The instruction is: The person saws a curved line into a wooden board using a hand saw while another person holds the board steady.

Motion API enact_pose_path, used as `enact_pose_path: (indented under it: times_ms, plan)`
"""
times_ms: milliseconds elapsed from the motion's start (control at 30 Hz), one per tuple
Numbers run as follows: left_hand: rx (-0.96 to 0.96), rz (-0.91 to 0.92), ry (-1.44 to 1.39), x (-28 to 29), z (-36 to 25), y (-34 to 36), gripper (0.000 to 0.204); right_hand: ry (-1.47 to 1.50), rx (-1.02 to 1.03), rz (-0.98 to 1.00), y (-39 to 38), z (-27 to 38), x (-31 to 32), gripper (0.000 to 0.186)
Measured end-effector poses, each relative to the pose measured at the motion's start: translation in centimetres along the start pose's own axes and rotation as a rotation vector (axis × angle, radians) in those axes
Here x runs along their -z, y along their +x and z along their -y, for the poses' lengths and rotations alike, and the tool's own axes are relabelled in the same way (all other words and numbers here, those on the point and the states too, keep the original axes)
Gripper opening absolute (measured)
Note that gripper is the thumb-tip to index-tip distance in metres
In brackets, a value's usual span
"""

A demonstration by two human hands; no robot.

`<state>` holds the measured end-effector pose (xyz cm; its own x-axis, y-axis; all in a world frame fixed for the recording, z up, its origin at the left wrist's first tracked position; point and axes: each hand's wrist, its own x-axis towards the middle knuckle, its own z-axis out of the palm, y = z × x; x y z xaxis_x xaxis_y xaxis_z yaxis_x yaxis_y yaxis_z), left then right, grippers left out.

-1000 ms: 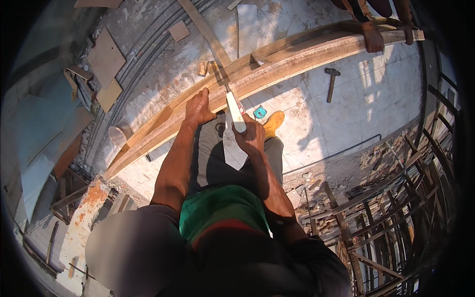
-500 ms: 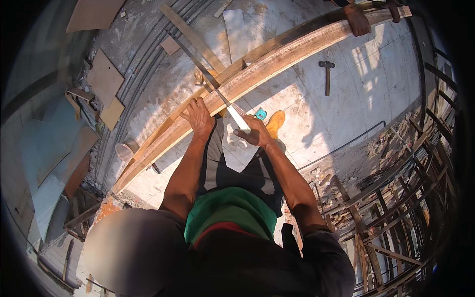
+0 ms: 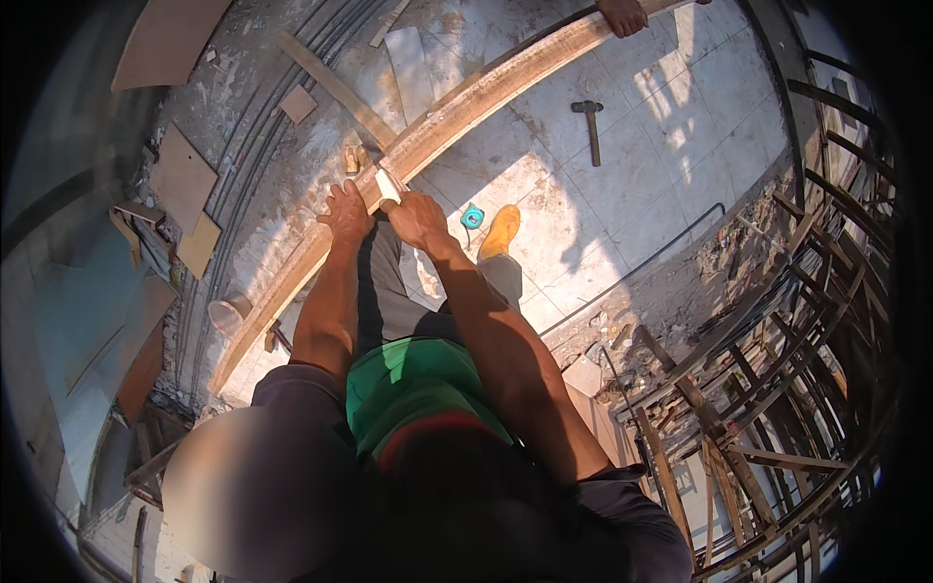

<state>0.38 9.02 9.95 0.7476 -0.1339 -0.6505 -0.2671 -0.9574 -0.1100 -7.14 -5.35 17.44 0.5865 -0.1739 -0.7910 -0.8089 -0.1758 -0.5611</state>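
A long wooden beam runs diagonally from lower left to upper right in front of me. My left hand rests on it with the fingers spread. Just right of it, my right hand is closed around the grip of a handsaw. The saw's bright white part lies across the beam; the rest of the blade cannot be made out. Another person's hand lies on the beam's far end.
On the tiled floor lie a hammer and a turquoise tape measure, near my yellow boot. A pale bucket stands left of the beam. Long pipes and board pieces lie at left; a pile of timber frames fills the right.
My right hand has pushed the saw forward and left across the beam, nearer my left hand. The long stretch of blade seen beyond the beam no longer shows. The whole view has shifted.
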Motion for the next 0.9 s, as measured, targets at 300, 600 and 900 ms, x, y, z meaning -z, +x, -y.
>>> enact_pose_path:
  times_ms: [300, 600, 900]
  plan:
    - [-0.067, -0.014, -0.045, -0.4, 0.4, 0.2, 0.055, -0.01, 0.113, -0.091, 0.2, -0.1, -0.5, 0.052]
    - [-0.047, -0.106, 0.068, -2.6, 0.7, 0.8, 0.029, -0.034, -0.146, 0.059, 2.0, 4.3, 1.3, 0.053]
    - [-0.069, -0.208, 0.094, -1.8, 1.2, 1.0, 0.023, -0.36, -0.143, 0.038, 5.2, 12.1, 1.3, 0.03]
